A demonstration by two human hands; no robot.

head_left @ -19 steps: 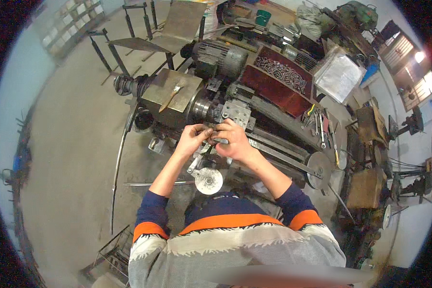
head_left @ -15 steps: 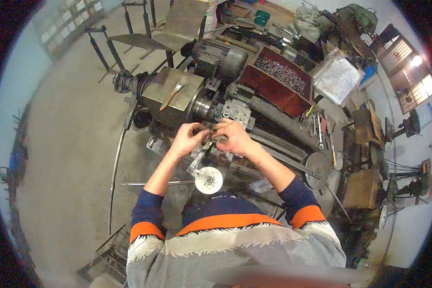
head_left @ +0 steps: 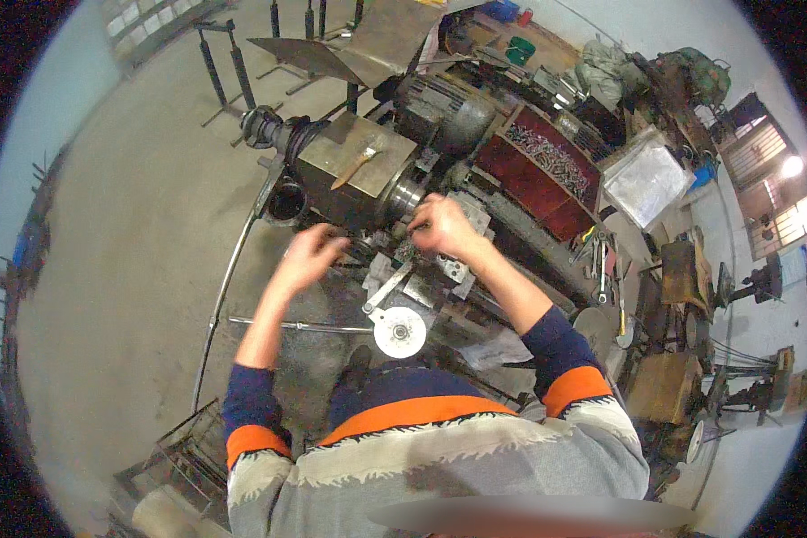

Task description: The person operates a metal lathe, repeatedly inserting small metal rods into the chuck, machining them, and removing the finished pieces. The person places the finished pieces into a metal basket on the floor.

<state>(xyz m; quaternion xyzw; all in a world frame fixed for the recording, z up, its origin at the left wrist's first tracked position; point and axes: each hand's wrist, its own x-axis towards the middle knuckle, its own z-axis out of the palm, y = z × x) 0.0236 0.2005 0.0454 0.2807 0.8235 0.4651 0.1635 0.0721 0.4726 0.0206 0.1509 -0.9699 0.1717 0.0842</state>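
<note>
Smooth, dull floor (head_left: 125, 269) surrounds a grease-darkened lathe (head_left: 332, 199). Head view: behind the lathe, a rectangular red-brown tray (head_left: 520, 184) contains a heap of small, shiny metal pieces (head_left: 547, 154) (individual shapes too fine to identify). Farther back stands a green bucket (head_left: 519, 50); its contents cannot be made out. A wooden-handled brush (head_left: 357, 169) lies on the flat metal cover (head_left: 386, 143) of the lathe. To the right of this cover is a bright, ridged metal cylinder (head_left: 407, 199). The right hand (head_left: 439, 224) is positioned at the cylinder, fingers bent; whether they grasp anything cannot be told. The left hand (head_left: 314, 257) is blurred, fingers partly curled, near the lathe's front; its grip cannot be confirmed.
</note>
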